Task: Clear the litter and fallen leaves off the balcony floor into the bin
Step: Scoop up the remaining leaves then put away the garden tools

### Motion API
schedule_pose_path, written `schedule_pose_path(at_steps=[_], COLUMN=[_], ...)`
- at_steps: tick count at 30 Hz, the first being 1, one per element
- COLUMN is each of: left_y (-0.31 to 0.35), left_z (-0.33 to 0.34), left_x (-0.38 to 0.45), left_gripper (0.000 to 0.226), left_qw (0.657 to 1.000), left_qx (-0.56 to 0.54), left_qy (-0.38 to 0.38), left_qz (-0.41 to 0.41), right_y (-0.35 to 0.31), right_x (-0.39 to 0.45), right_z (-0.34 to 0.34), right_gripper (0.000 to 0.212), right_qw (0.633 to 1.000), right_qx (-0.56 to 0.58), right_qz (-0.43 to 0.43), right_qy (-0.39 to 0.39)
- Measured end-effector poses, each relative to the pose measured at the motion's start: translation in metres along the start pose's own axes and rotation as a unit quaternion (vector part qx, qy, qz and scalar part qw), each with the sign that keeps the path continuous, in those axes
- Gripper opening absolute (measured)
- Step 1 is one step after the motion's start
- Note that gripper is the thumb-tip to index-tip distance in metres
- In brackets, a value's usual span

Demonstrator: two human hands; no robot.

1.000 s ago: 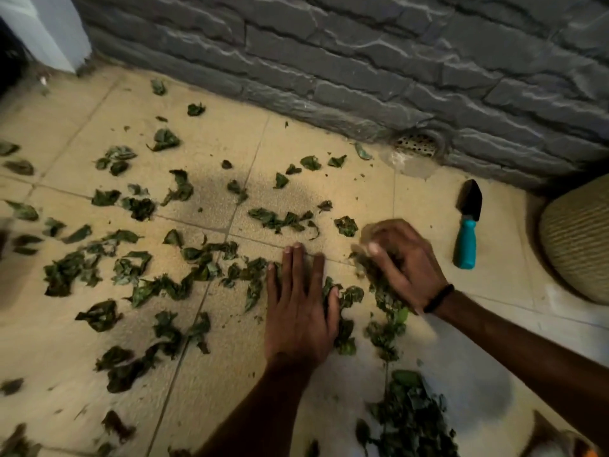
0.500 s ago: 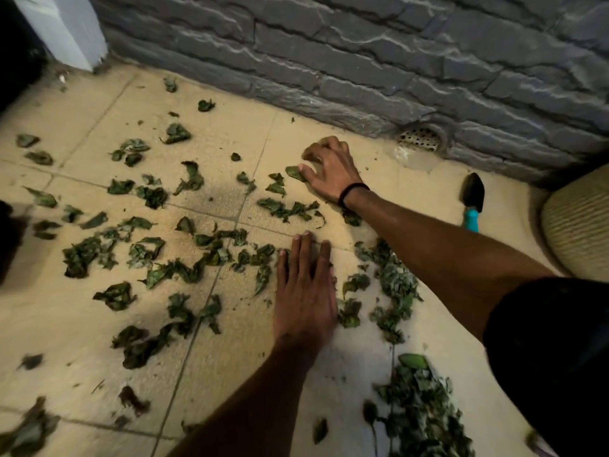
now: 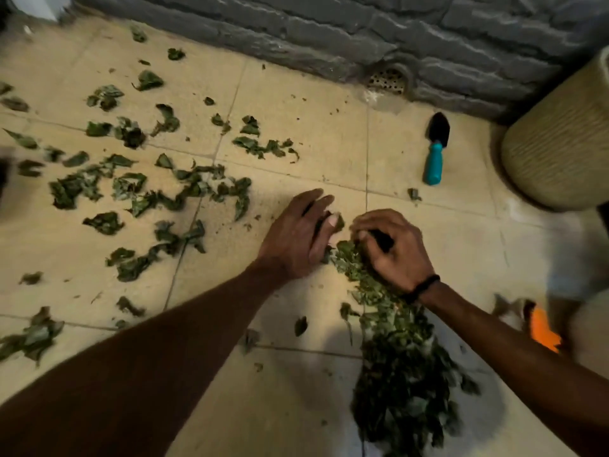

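Dark green fallen leaves (image 3: 148, 192) lie scattered over the beige floor tiles on the left and in the middle. A thick pile of leaves (image 3: 402, 374) runs from my hands down to the bottom edge. My left hand (image 3: 296, 232) stands on its edge at the pile's top left, fingers together, thumb touching a leaf. My right hand (image 3: 392, 249), with a black band on the wrist, is curled over the top of the pile with leaves under its fingers. No bin is clearly in view.
A teal-handled black trowel (image 3: 436, 150) lies to the upper right. A woven round pot (image 3: 560, 143) stands at the right edge. A grey stone wall (image 3: 329, 34) with a floor drain (image 3: 387, 81) closes the far side. Something orange (image 3: 543, 331) shows blurred at the lower right.
My right hand has come back from near the wall to the top of the pile, dragging leaves with it. My left hand has turned from flat onto its edge beside the pile.
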State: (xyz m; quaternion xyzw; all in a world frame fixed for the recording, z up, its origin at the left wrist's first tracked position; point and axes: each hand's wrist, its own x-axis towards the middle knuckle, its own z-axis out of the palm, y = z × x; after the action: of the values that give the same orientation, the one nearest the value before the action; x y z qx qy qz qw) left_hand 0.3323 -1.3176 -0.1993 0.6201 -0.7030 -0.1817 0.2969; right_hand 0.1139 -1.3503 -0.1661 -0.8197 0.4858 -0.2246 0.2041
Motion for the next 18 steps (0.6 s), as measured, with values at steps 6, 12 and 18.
schedule_pose_path(at_steps=[6,12,18], left_y=[-0.024,-0.077,-0.005], left_z=[-0.042,-0.069,-0.018], left_x=[0.045,0.079,-0.013], left_gripper=[0.050,0.099,0.089], left_qw=[0.983,0.952,0.980], left_qx=[0.072,0.185,0.142], left_qy=[0.164,-0.115,-0.140], left_qz=[-0.037,-0.215,0.017], right_y=[0.058,0.046,-0.023], right_x=[0.039,0.028,-0.037], right_z=[-0.018,0.000,-0.001], right_gripper=[0.055,0.073,0.050], right_qw=[0.975,0.991,0.985], right_qx=[-0.005,-0.043,0.073], right_qz=[0.177,0.075,0.001], right_qy=[0.135,-0.100,-0.156])
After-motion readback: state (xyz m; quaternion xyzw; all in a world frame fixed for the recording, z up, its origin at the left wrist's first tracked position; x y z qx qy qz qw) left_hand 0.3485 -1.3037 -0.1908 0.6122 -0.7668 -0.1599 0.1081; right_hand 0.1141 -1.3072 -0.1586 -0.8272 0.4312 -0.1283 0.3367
